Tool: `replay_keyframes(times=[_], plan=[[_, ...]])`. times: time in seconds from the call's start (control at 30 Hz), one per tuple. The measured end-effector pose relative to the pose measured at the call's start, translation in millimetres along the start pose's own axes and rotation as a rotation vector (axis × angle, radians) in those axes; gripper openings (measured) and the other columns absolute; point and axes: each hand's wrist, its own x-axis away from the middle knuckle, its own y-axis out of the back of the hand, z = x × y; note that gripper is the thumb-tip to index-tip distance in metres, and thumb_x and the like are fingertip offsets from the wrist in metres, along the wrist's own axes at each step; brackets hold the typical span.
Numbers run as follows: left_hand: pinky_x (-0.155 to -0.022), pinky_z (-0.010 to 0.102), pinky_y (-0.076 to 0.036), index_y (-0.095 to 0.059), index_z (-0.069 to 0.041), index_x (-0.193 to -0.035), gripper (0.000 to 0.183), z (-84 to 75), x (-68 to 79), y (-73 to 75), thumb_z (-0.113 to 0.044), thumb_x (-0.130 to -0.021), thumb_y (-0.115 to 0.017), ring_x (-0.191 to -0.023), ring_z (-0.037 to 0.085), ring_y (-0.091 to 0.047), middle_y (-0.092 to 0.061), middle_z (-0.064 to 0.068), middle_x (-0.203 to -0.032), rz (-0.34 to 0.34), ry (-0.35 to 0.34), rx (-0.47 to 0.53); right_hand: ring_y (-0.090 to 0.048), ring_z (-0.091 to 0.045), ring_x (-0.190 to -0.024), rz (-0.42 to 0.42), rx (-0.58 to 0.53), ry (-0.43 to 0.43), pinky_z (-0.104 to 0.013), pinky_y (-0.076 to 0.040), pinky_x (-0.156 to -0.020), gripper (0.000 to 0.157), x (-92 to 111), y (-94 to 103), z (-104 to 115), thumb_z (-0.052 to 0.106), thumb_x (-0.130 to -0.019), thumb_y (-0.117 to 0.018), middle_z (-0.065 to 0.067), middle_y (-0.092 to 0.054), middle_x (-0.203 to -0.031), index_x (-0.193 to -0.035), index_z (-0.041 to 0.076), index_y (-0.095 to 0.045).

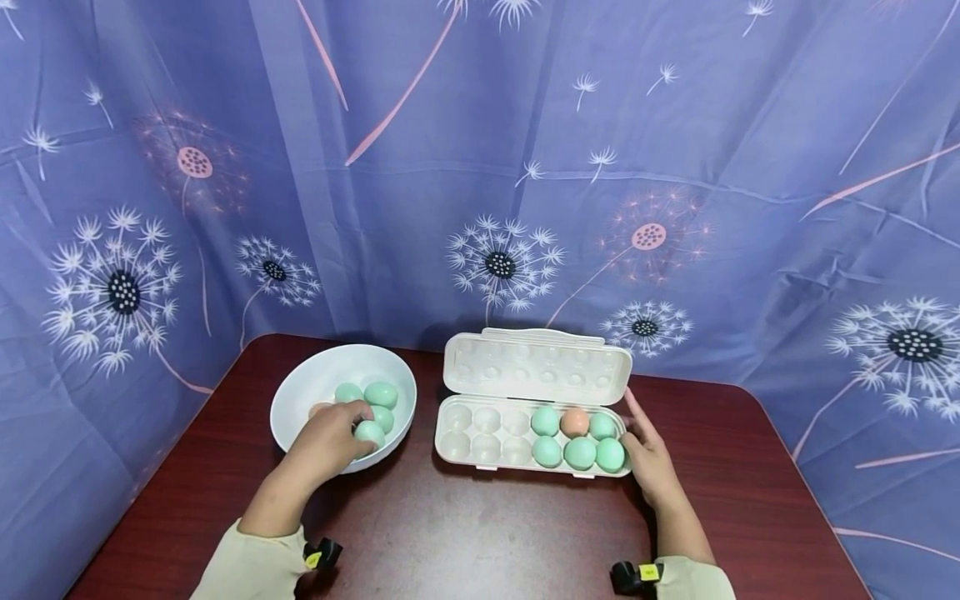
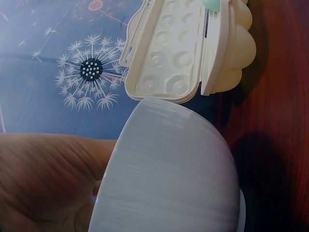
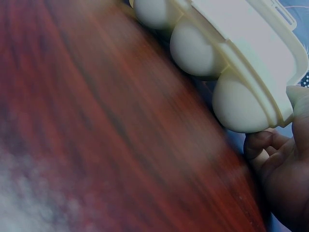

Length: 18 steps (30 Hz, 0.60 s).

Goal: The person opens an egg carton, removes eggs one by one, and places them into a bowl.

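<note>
In the head view, my left hand (image 1: pixel 330 442) reaches into a white bowl (image 1: pixel 288 408), its thumb and fingers around a pale green egg (image 1: pixel 369 433). More green eggs (image 1: pixel 381 394) lie beside it, and an orange-brown egg (image 1: pixel 318 409) is partly hidden by the hand. The bowl's wall (image 2: pixel 169 169) covers the fingertips in the left wrist view. My right hand (image 1: pixel 651 462) grips the right end of an open cream egg carton (image 1: pixel 486 461); in the right wrist view, curled fingers (image 3: pixel 260 142) sit by its end cup. Several green eggs (image 1: pixel 580 453) and one orange-brown egg (image 1: pixel 575 422) fill its right half.
The carton's lid (image 1: pixel 536 367) stands raised at the back. Both containers rest on a dark red wooden table (image 1: pixel 465 533). A blue curtain (image 1: pixel 390 250) with dandelion prints hangs behind and along the sides.
</note>
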Motion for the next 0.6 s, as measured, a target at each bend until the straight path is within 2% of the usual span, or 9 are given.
replay_keyframes(times=[0.13, 0.37, 0.6], plan=[[-0.085, 0.047, -0.047, -0.069, -0.01, -0.093, 0.03, 0.5, -0.4, -0.8, -0.014, -0.07, -0.088, -0.092, 0.031, -0.062, -0.073, 0.005, -0.088, 0.009, 0.005, -0.002, -0.056, -0.001, -0.098, 0.003, 0.0, -0.001, -0.02, -0.05, -0.079, 0.073, -1.4, 0.8, -0.9, -0.005, -0.101, -0.04, -0.003, -0.059, -0.116, -0.163, 0.028, -0.019], [-0.082, 0.043, -0.049, -0.068, -0.009, -0.092, 0.029, 2.1, -2.1, -2.5, -0.012, -0.07, -0.087, -0.089, 0.026, -0.063, -0.071, 0.008, -0.09, 0.013, 0.0, -0.01, -0.056, -0.001, -0.098, 0.009, -0.004, 0.004, -0.02, -0.05, -0.079, 0.072, -2.8, 1.4, -0.4, -0.005, -0.101, -0.039, -0.001, -0.059, -0.115, -0.163, 0.025, -0.019], [-0.086, 0.048, -0.049, -0.073, -0.003, -0.102, 0.034, 5.0, -2.4, -4.2, -0.013, -0.072, -0.085, -0.096, 0.033, -0.059, -0.064, 0.015, -0.097, -0.002, 0.024, -0.027, -0.056, -0.001, -0.098, 0.013, -0.016, 0.002, -0.019, -0.049, -0.079, 0.073, 0.2, 0.8, 5.0, -0.006, -0.1, -0.039, 0.0, -0.059, -0.113, -0.163, 0.024, -0.019]])
